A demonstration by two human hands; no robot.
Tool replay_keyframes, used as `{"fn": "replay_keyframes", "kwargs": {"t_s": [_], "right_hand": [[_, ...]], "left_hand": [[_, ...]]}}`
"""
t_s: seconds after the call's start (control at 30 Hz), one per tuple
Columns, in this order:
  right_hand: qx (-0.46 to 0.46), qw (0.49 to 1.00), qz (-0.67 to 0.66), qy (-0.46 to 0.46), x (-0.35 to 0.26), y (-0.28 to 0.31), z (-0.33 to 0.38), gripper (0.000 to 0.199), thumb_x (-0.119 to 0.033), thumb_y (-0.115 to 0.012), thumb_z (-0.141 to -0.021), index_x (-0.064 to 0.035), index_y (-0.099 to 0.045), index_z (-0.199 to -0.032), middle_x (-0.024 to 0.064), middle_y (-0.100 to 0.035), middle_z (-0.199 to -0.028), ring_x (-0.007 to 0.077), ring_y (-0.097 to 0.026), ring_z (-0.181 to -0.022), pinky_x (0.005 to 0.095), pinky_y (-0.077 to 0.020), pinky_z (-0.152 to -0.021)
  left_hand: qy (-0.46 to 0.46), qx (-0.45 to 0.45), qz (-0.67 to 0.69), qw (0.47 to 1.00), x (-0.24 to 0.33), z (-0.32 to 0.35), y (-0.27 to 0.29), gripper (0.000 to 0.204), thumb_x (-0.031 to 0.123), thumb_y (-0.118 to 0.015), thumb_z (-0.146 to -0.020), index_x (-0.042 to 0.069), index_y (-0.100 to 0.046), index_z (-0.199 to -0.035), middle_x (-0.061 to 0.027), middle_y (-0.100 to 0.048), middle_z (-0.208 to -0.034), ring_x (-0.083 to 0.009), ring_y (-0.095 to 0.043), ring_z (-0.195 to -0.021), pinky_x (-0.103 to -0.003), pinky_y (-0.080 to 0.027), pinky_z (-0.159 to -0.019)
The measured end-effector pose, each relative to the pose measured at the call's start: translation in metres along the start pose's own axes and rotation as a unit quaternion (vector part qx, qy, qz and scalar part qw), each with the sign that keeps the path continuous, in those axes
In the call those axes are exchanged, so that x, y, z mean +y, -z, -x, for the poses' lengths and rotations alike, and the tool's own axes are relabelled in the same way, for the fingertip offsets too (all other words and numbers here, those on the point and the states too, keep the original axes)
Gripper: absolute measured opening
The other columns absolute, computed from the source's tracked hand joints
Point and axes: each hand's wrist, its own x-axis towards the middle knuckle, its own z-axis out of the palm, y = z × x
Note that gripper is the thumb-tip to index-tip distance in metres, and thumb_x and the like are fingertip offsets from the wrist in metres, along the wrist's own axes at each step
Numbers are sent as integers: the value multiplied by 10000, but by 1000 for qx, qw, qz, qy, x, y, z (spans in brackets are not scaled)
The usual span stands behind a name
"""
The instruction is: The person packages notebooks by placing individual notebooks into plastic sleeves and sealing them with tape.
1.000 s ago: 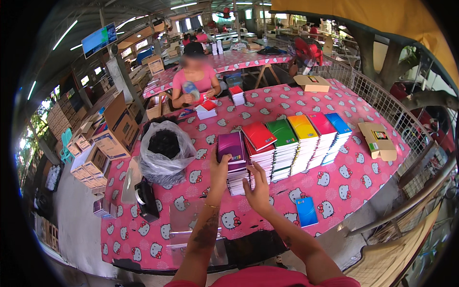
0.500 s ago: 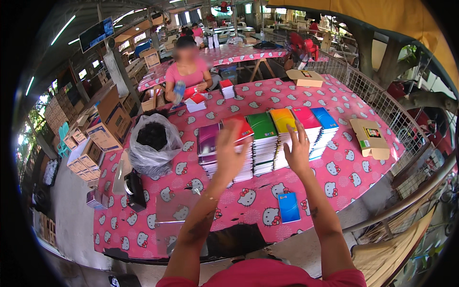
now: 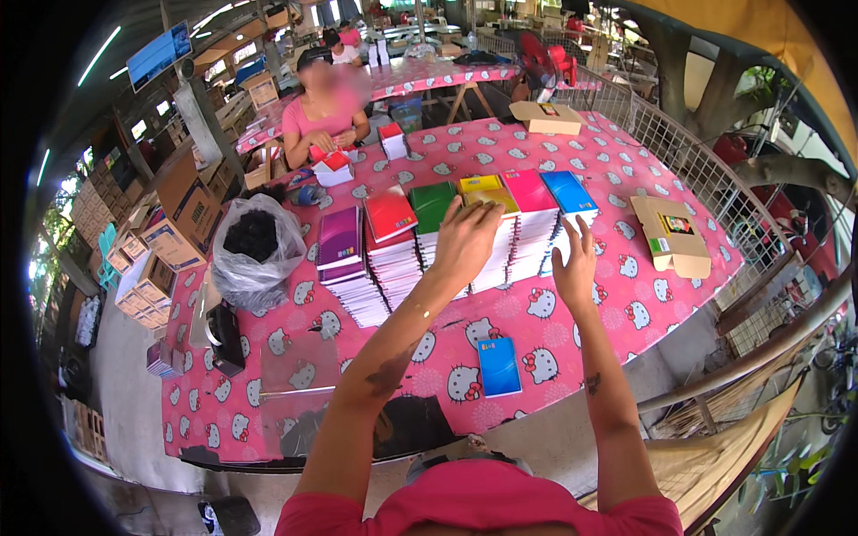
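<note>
Six stacks of spiral notebooks in a row on a pink tabletop
The tops run purple, red, green, yellow, pink and blue, one stack each; the left hand is open over the yellow stack, the right hand open with fingers spread just beside the blue stack, contact unclear; one loose blue notebook lies nearer the person, two cardboard boxes toward the far and right edges.
</note>
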Motion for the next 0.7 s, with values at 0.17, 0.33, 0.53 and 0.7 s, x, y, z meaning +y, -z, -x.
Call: {"fn": "replay_keyframes", "kwargs": {"t_s": [0.17,0.33,0.53,0.7], "right_hand": [[11,997,-71,-18,10,11,19,523,-21,-670,-836,-104,-547,-1338,178,-452,-1429,392,-482,-1279,497,-420,-1025],[-3,996,-92,-12,-8,0,12,502,-19,-671,-835,-100,-560,-1317,183,-466,-1406,392,-491,-1269,490,-414,-1035],[-58,986,85,130,-21,-22,-51,620,-29,-679,-816,-132,-505,-1402,126,-419,-1508,338,-400,-1395,517,-345,-1107],[-95,979,59,168,-19,-17,-49,406,-62,-648,-860,-103,-612,-1263,73,-656,-1207,284,-606,-1130,520,-372,-1063]], "left_hand": [[-46,14,54,997,73,92,39,266,31,-626,-884,-22,-653,-1144,-163,-672,-1127,-346,-654,-1040,-478,-504,-922],[80,-274,69,956,130,302,3,519,293,-621,-940,27,-520,-1374,-176,-445,-1475,-335,-445,-1357,-585,-354,-1077],[83,-26,-17,996,57,115,15,589,266,-598,-952,-5,-425,-1445,-196,-490,-1431,-386,-434,-1360,-597,-317,-1109],[93,-52,-200,974,-32,42,39,488,212,-636,-906,10,-546,-1341,-157,-609,-1299,-310,-550,-1249,-576,-301,-1126]]}}
